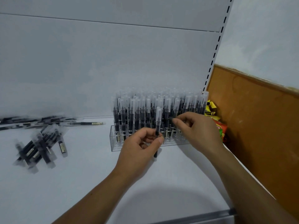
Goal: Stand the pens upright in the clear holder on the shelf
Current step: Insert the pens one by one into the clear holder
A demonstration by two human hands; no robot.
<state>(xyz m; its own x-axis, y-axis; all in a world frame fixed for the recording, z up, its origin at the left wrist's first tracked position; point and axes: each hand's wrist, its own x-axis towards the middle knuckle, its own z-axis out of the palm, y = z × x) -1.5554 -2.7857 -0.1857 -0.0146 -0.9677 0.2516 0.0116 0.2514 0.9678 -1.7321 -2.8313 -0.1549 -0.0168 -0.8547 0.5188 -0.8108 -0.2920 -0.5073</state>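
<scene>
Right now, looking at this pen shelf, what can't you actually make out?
All head view.
Free slots in the clear holder: covered by standing pens, the left hand and its pen.
Whether the right hand pinches a standing pen or only touches it: its fingers hide the contact.
Labels on the loose pens: blurred, too small.
Packets beside the holder: mostly behind it and the right hand.
</scene>
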